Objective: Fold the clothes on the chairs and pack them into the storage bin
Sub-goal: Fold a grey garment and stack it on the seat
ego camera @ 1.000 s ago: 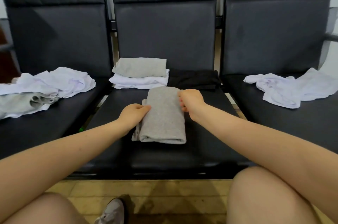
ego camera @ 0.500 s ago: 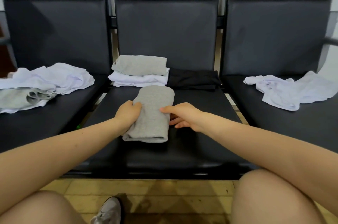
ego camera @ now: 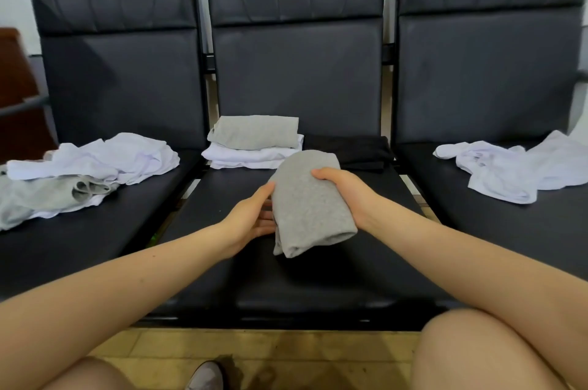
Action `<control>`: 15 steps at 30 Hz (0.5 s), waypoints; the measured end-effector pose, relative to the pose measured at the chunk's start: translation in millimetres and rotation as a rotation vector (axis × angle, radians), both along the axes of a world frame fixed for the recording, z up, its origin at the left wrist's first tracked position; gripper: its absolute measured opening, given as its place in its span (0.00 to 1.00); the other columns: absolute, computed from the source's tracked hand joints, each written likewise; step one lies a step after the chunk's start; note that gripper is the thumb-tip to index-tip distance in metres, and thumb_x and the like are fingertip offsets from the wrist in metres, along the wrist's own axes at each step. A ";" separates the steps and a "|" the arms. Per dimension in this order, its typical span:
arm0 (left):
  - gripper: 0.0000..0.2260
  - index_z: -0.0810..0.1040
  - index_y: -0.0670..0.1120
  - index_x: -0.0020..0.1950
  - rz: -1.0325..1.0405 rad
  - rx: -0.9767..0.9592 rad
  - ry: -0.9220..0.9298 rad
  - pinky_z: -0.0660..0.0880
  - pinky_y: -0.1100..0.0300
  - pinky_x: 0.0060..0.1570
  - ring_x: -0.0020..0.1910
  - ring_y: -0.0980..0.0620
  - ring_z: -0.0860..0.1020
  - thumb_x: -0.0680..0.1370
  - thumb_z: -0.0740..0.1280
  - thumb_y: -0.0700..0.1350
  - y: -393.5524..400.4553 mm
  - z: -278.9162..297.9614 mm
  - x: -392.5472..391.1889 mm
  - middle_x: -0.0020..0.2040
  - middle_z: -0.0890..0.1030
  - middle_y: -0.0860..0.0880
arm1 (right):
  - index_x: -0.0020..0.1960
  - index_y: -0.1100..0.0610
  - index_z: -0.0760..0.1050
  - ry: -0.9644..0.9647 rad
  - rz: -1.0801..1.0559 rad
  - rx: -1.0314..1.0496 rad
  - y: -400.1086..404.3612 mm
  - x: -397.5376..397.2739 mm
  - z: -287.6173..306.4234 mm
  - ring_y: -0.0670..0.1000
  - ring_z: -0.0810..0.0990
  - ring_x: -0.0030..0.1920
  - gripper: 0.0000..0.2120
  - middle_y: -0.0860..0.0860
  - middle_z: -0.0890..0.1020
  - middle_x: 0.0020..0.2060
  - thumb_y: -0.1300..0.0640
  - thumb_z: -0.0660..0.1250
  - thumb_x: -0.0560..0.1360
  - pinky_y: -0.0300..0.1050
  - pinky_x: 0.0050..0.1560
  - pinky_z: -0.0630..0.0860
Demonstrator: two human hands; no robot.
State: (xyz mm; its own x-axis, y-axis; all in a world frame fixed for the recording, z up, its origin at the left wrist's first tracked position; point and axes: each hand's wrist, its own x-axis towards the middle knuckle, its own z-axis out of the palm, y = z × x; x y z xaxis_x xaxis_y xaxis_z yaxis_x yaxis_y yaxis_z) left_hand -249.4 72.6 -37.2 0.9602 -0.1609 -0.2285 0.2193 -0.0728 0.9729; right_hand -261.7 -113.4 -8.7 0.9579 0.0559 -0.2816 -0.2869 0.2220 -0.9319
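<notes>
A folded grey garment [ego camera: 310, 205] is lifted above the middle chair seat [ego camera: 286, 278]. My left hand [ego camera: 251, 217] holds its left side, thumb on top and fingers underneath. My right hand [ego camera: 345, 190] grips its right edge. Behind it, at the back of the seat, stands a stack with a folded grey piece [ego camera: 256, 131] on folded white ones [ego camera: 251, 155]. A folded black garment [ego camera: 350, 149] lies beside that stack. No storage bin is in view.
Unfolded white and grey clothes [ego camera: 79, 173] lie heaped on the left chair. A loose white garment [ego camera: 515, 166] lies on the right chair. My knees and a grey shoe [ego camera: 203, 377] are at the bottom, over a tiled floor.
The folded grey garment has come up off the seat and tilted to the right. My right hand moved from its side to grip its right edge, and my left hand slid under it.
</notes>
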 end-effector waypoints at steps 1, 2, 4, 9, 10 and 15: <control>0.25 0.76 0.43 0.59 -0.012 -0.019 0.039 0.78 0.55 0.49 0.51 0.46 0.81 0.77 0.59 0.63 2.5 2.1 1.8 0.54 0.81 0.42 | 0.59 0.60 0.76 -0.012 0.005 0.039 -4.4 -1.4 2.6 0.58 0.81 0.53 0.16 0.58 0.82 0.52 0.53 0.69 0.75 0.54 0.56 0.77; 0.31 0.75 0.41 0.61 -0.024 -0.043 0.096 0.78 0.54 0.50 0.53 0.44 0.81 0.76 0.57 0.67 6.2 4.1 4.1 0.55 0.81 0.41 | 0.59 0.60 0.76 -0.017 0.009 0.076 -8.5 -2.7 4.6 0.58 0.82 0.51 0.16 0.58 0.83 0.51 0.53 0.68 0.75 0.53 0.54 0.78; 0.38 0.76 0.40 0.61 -0.083 -0.129 0.213 0.77 0.50 0.52 0.53 0.42 0.81 0.73 0.54 0.72 11.8 9.1 8.3 0.55 0.82 0.39 | 0.60 0.60 0.76 -0.016 0.033 0.130 -16.5 -3.1 5.9 0.58 0.82 0.50 0.16 0.58 0.83 0.51 0.53 0.68 0.75 0.52 0.51 0.78; 0.31 0.80 0.46 0.58 -0.181 -0.400 0.224 0.72 0.47 0.58 0.56 0.44 0.79 0.75 0.55 0.69 -0.5 20.3 8.0 0.57 0.82 0.43 | 0.59 0.60 0.77 0.037 0.165 0.109 -15.8 -6.0 2.1 0.59 0.82 0.52 0.19 0.58 0.84 0.50 0.52 0.71 0.71 0.53 0.53 0.77; 0.26 0.80 0.47 0.59 -0.138 -0.408 0.182 0.73 0.49 0.58 0.55 0.46 0.80 0.76 0.58 0.66 -7.8 20.0 10.2 0.57 0.83 0.44 | 0.60 0.60 0.77 0.047 0.178 0.089 -17.6 -4.1 -1.8 0.60 0.82 0.54 0.21 0.58 0.83 0.53 0.52 0.72 0.70 0.55 0.58 0.76; 0.16 0.75 0.44 0.65 0.156 -0.386 -0.026 0.77 0.54 0.50 0.55 0.48 0.80 0.77 0.67 0.45 -9.3 24.4 20.8 0.58 0.81 0.44 | 0.59 0.59 0.77 0.069 0.221 0.030 -19.6 -4.4 -12.1 0.56 0.82 0.53 0.18 0.56 0.84 0.51 0.52 0.71 0.73 0.51 0.55 0.77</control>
